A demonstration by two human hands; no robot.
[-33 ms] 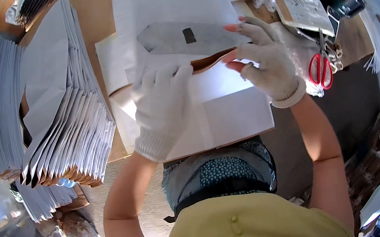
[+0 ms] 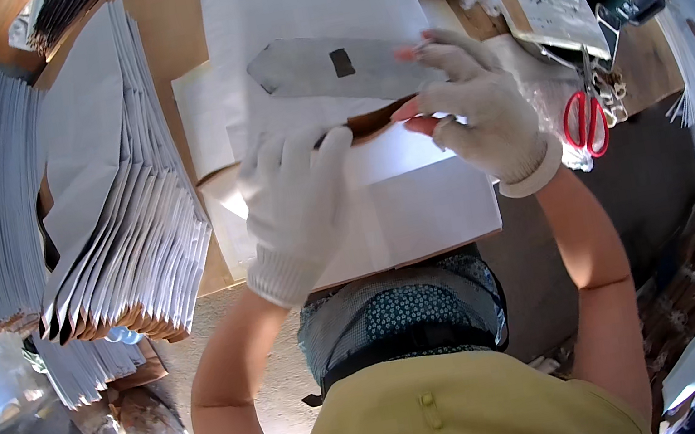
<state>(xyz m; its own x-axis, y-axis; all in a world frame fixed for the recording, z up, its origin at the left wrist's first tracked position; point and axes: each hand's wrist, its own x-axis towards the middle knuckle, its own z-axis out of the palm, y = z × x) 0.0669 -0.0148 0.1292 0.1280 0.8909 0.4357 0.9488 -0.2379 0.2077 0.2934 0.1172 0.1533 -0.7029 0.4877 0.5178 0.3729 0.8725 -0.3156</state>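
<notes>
brown tabletop (image 2: 171, 16), gloved hands at white paper (image 2: 430, 212): left (image 2: 293, 194) palm-down, right (image 2: 485, 118) half-curled, grips unclear

Left grip (image 2: 293, 191) palm-down, right grip (image 2: 485, 118) curled

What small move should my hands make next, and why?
Perhaps ease the raised brown fold down with the right hand: it stands up from the white paper, that hand is right at it, and the left hand lies over the paper's left part.
</notes>
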